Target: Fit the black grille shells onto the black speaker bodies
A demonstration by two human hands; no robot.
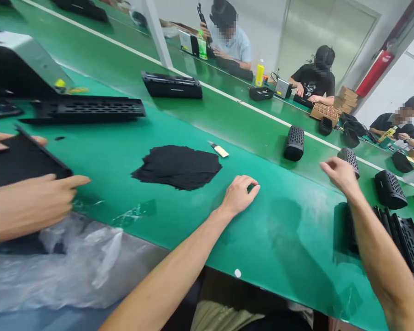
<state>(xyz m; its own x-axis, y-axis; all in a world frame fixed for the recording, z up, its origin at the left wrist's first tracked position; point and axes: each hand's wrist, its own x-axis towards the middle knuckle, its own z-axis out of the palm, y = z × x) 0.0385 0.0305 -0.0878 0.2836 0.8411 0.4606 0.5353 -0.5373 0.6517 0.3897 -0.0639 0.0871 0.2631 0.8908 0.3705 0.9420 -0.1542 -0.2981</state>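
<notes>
My left hand (pixel 241 195) rests on the green table mat, fingers loosely curled, a gap between thumb and forefinger, nothing in it. It lies to the right of a stack of black fabric sheets (pixel 179 168) and below a small cutter knife (pixel 220 149). Farther right, my right hand (pixel 340 174) hovers over the table with bent, slightly parted fingers and nothing visible in them. Just behind it stands a black perforated speaker housing (pixel 350 161), partly covered by the hand; whether they touch I cannot tell. Several black slotted shells (pixel 409 241) lie beside my right forearm.
At left, another person's hands (pixel 37 202) hold a black panel (pixel 17 161) above clear plastic wrap (pixel 83 257). More black housings (pixel 294 143) stand along the green belt (pixel 227 112). Several people work across it. A white round sticker (pixel 238 273) lies near the table's front edge.
</notes>
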